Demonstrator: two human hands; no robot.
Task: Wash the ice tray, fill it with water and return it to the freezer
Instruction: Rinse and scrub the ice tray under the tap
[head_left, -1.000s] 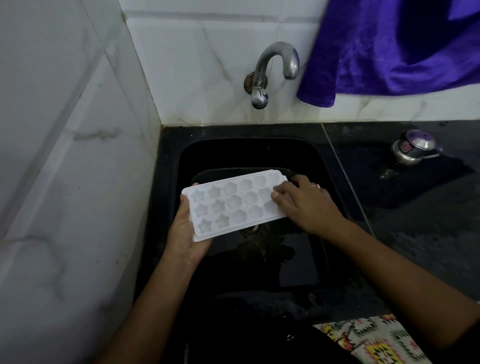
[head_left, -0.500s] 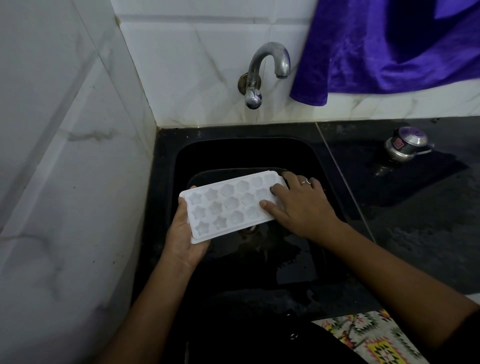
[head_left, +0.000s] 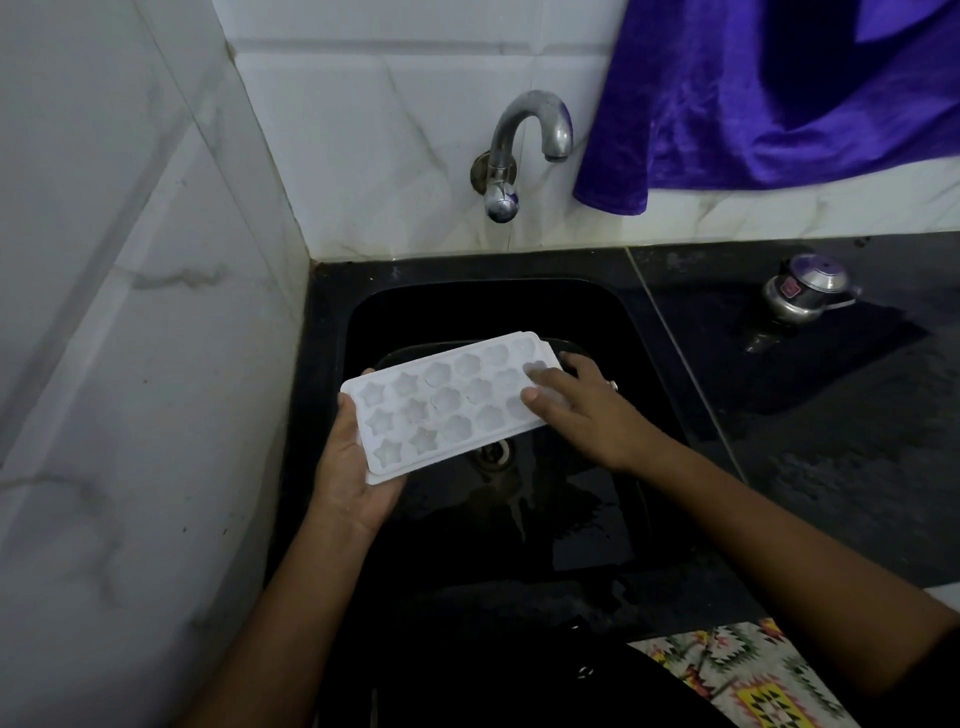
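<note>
Sink (head_left: 332, 364) first: you hold the ice tray (head_left: 447, 405) cells-up over its basin, short of the dry tap (head_left: 530, 135). Your left hand (head_left: 353, 467) grips the tray's left end; your right hand (head_left: 582, 410) lies with fingers extended on the right-end cells. Rub into every cell, bracing from the left.

Home kitchen, sink corner. Deep black rectangular sink basin (head_left: 332, 322) set in a polished black stone countertop (head_left: 831, 441). Curved chrome wall tap (head_left: 524, 130) above it, on white marble-veined wall tiles (head_left: 363, 156). Small lidded steel pot (head_left: 802, 293) on the counter. Purple velvety cloth (head_left: 753, 104) hangs over the tiles.
</note>
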